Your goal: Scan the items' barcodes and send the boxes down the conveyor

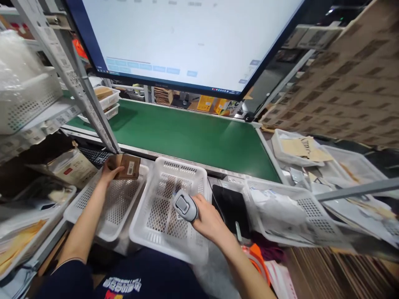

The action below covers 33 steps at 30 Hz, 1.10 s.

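My left hand (pixel 110 171) grips a small brown cardboard box (pixel 128 167) with a white label, above the far end of the left white basket (pixel 114 216). In my right hand (pixel 208 216) is a grey handheld barcode scanner (pixel 185 206), held over the middle white basket (pixel 143 207). That basket has a perforated bottom, and no item shows clearly inside it. The box and the scanner are apart from each other.
A large monitor (pixel 187 41) hangs over a green conveyor belt (pixel 187 137). Right of the middle basket lie a black pad (pixel 230 207) and a white basket (pixel 307 207) of plastic bags. A metal post (pixel 81 83) and a keyboard (pixel 93 157) stand left.
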Tool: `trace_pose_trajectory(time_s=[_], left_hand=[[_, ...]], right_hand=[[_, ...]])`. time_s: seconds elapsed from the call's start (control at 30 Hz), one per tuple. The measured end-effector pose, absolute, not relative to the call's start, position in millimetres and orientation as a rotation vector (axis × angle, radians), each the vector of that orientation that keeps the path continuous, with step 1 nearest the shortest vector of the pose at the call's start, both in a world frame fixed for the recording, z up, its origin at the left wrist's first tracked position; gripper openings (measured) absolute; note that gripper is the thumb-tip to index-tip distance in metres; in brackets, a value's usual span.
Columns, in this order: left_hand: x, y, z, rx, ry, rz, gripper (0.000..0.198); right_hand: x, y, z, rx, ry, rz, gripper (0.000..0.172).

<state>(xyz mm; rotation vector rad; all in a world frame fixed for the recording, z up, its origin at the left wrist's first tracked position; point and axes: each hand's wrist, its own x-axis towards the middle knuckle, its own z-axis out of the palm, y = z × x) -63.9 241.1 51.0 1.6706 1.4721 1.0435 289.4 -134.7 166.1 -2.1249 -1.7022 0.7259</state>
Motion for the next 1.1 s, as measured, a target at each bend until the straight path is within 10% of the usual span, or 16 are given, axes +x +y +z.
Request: trace_pose_trajectory(time_s=[0.67,0.83,1.0,1.1], left_hand=[[47.8,94.4,138.3,2.126,0.601,1.529,0.161],[40.1,103.5,134.7,2.443,0.561,1.571,0.142],[63.4,74.6,127.4,2.295,0.429,1.664,0.157],[84.3,48.5,129.6,1.657,0.535,1.555,0.131]], right_hand=[[322.9,-192.5,239.8,-1.549,-1.518,0.582,0.028],[342.8,-194.3,271.0,-1.415,-1.462,0.716,0.052],[338.3,-190.9,277.0,-1.421,-1.497,0.707,0.046],[326.4,-196.7,268.2,-1.521,-1.485,0.497,0.033]])
